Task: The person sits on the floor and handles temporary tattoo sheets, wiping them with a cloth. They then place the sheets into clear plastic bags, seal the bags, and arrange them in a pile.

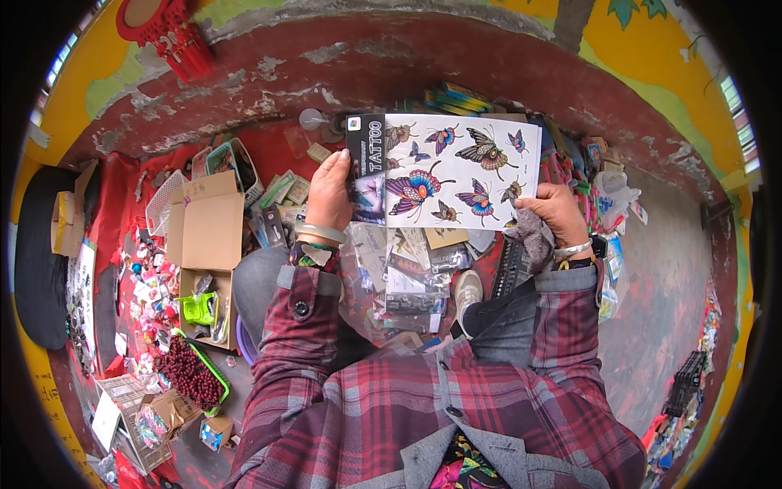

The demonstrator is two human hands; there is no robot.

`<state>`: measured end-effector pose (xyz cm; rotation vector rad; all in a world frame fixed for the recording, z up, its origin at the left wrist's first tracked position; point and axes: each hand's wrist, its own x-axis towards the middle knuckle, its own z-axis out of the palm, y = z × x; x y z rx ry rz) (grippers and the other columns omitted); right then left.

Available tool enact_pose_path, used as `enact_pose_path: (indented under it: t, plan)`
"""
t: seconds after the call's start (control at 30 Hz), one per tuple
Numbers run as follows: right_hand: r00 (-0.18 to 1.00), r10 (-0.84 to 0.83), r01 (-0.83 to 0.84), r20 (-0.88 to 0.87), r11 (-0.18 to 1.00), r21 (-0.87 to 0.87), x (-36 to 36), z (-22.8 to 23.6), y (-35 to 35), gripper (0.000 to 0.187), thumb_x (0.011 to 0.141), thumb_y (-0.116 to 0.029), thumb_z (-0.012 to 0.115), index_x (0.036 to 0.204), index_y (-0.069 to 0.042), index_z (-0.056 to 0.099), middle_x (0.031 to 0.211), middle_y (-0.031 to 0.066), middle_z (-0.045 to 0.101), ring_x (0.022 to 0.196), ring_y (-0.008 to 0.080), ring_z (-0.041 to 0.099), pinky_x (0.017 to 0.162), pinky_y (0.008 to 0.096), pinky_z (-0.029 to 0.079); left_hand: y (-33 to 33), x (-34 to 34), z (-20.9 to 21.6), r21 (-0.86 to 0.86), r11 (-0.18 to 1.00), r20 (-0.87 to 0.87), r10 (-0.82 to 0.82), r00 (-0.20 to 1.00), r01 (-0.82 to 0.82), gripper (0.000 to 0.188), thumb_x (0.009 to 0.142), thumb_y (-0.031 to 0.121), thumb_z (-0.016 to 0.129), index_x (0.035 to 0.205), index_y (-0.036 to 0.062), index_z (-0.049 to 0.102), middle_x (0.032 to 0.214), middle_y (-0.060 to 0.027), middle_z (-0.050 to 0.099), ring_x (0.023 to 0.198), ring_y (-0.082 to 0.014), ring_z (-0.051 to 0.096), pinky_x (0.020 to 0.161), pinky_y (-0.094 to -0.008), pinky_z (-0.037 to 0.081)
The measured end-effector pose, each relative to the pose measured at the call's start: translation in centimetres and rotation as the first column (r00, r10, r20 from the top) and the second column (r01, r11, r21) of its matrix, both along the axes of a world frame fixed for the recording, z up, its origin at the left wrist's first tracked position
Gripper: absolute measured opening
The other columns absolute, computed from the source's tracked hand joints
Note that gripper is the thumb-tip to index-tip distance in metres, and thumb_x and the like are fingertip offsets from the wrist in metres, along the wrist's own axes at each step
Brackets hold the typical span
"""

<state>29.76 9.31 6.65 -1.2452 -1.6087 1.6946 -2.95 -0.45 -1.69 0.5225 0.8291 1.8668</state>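
Over the littered floor (652, 236), a butterfly sheet (448, 163) held outspread

At its left end, the left hand (329, 191) is nearly closed, fingers along the dark header strip. The right hand (554, 213) pinches the near right corner between thumb and fingers; a fuzzy grey cloth (531, 243) hangs under that palm, gripped or merely touching, I can't tell. The step in hand looks like holding the sheet spread, printed face up; the next move, I'd judge, calls for a light, even hold at both ends, since thin stock creases easily.

The sheet is smooth, white and rectangular. Each wrist has 1 pale, rounded bangle. Below lies a slippery heap of clear-wrapped packets (414, 281). Farther left stand a stiff brown cardboard box (205, 228) and a clump of glossy, dark-red beads (184, 363). The far wall (391, 61) is flaking, rough dark-red paint.
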Motion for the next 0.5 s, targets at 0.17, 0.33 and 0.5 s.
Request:
enact_pose_path:
  t: [0.17,0.33,0.5]
  plan:
    - [1.000,-0.015,0.014,-0.009,1.000,-0.009,0.2,-0.3,0.1,0.016,0.074,-0.007,0.070,0.083,0.005,0.067,0.075,0.0067,0.066,0.062,0.0092,0.059,0.056,0.0220,0.046,-0.1,0.6,0.7,-0.017,1.000,-0.021,-0.003,1.000,0.003,0.019,0.094,0.018,0.050,0.096,0.0026,0.061,0.086,-0.0015,0.064,0.076,-0.0082,0.057,0.070,-0.0221,0.045]
    - [0.999,-0.012,0.013,0.030,1.000,-0.003,0.2,-0.8,0.4,0.016,0.076,-0.009,0.069,0.083,0.005,0.067,0.073,0.0064,0.065,0.060,0.0094,0.059,0.054,0.0225,0.046,-0.2,0.5,1.2,-0.058,0.997,-0.075,-0.062,0.995,0.058,0.020,0.092,0.019,0.052,0.095,0.0014,0.060,0.088,-0.0016,0.063,0.079,-0.0085,0.056,0.074,-0.0230,0.043]
    - [1.000,-0.011,0.011,-0.012,1.000,-0.005,0.5,-1.4,0.8,0.017,0.075,-0.010,0.070,0.080,0.006,0.066,0.069,0.0042,0.063,0.058,0.0083,0.056,0.050,0.0228,0.042,-0.5,0.5,1.6,-0.148,0.979,-0.131,-0.161,0.978,0.141,0.021,0.087,0.008,0.055,0.106,0.0006,0.059,0.096,-0.0044,0.064,0.086,-0.0118,0.059,0.077,-0.0246,0.046]
